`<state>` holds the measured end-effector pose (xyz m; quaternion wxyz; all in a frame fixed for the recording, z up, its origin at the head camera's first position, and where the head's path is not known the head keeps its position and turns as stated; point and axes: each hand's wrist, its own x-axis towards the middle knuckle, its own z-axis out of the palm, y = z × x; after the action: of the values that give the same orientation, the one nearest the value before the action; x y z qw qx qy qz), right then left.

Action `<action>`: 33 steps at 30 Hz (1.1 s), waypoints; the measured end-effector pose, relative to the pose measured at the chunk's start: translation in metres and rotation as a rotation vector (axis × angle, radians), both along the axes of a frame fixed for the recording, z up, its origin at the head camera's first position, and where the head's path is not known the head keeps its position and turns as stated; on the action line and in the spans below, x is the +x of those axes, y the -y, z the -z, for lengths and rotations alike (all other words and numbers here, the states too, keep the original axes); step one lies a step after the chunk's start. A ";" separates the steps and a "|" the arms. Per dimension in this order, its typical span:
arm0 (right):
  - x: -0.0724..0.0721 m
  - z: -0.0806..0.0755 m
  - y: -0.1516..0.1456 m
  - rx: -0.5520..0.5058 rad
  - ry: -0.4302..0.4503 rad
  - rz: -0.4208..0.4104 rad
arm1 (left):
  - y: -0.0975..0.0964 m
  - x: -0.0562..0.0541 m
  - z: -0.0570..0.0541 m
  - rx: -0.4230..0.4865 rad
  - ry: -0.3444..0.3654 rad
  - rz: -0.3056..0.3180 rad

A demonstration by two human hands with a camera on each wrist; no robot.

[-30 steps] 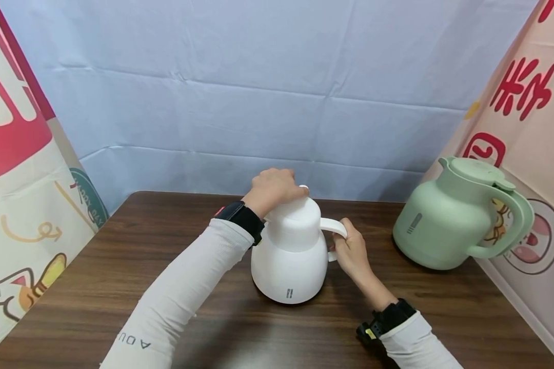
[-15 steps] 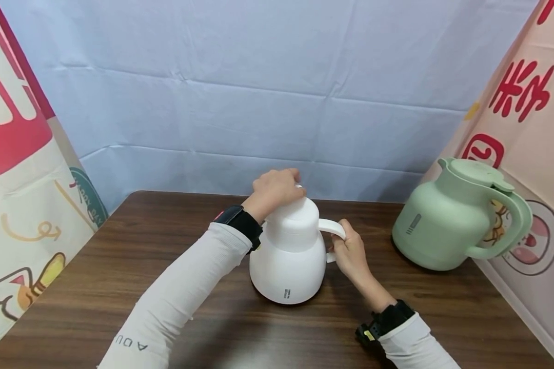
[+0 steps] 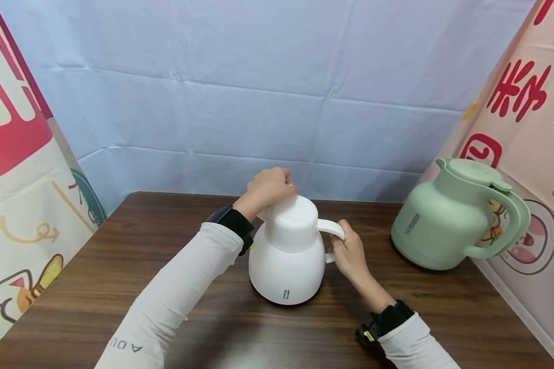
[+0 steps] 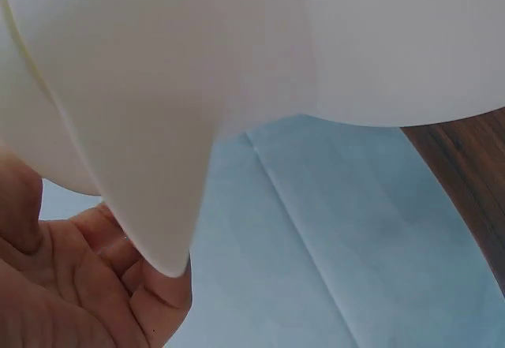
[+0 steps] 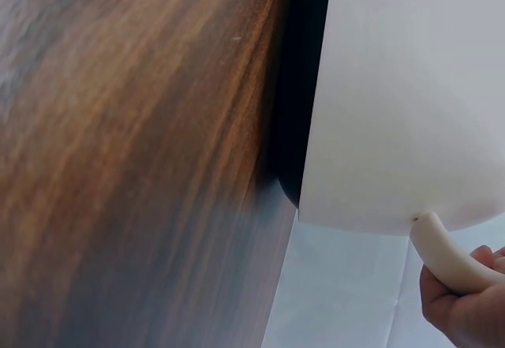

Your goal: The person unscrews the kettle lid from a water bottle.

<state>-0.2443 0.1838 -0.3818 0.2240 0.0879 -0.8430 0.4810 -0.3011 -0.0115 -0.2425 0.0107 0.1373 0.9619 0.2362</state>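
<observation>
- White thermal jug [image 3: 286, 269], head view: it stands upright on a brown wood-grain table [image 3: 134, 261], with small dark lettering low on its front.
- Left hand [image 3: 269, 187], head view: it lies at the upper left of the white thermal jug, against the edge of the white lid [image 3: 295, 209]. Its fingers are bent, but whether they grip the lid cannot be told.
- Right hand [image 3: 349, 251], head view: at the right of the white thermal jug, it grasps the curved handle [image 3: 331, 226].
- Both arms wear white sleeves [image 3: 180, 287] and black wristbands [image 3: 389, 322], reaching in from the near side of the white thermal jug.
- Mint-green thermal jug [image 3: 448, 220], head view: it stands upright to the right of the white thermal jug, well apart from it.
- A pale blue cloth [image 3: 212, 118] hangs behind the white thermal jug; printed sheets [image 3: 521, 154] flank it on either side.
- Left wrist view: the pointed spout [image 4: 170, 206] of the white thermal jug partly hides the left hand, whose palm and bent fingers show behind it.
- Right wrist view: the dark base [image 5: 304, 87] of the white thermal jug meets the table. The right hand's fingers curl round the handle, beside the jug's body.
</observation>
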 end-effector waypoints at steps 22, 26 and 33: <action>0.001 0.001 0.000 -0.007 -0.001 -0.016 | 0.011 -0.005 0.013 0.173 -0.062 0.020; 0.001 0.000 0.000 -0.005 0.009 -0.015 | 0.014 -0.001 0.015 0.237 -0.077 0.023; 0.001 -0.001 0.000 -0.009 0.009 -0.016 | 0.020 0.001 0.018 0.311 -0.108 0.032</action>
<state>-0.2432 0.1838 -0.3809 0.2167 0.0916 -0.8411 0.4871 -0.2998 -0.0316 -0.2603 -0.0587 0.1653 0.9105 0.3745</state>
